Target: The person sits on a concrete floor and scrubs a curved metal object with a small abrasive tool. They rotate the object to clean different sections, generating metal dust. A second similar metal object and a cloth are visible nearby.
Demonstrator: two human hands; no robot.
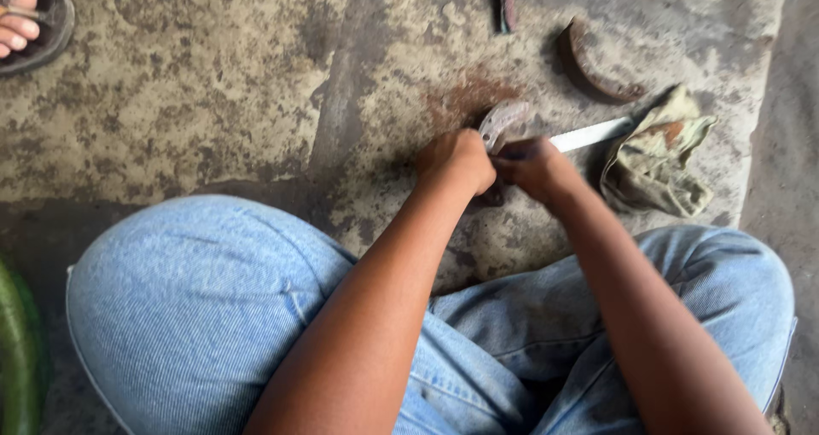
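Observation:
I sit cross-legged in blue jeans on a stained concrete floor. My left hand (456, 160) grips a curved, rusty metal shoe-shaped part (503, 119) and holds it upright on the floor. My right hand (533, 166) is closed on a flat metal blade (593, 134), which points right and lies against the curved part. A patch of rust dust (469, 98) colours the floor just behind the part. Both hands touch each other above the floor.
A second curved rusty part (593, 70) lies further back, and a small dark piece (507, 2) at the top edge. A dirty crumpled rag (661, 158) is to the right. Another person's sandalled foot (26, 26) shows top left; a green object (17, 358) bottom left.

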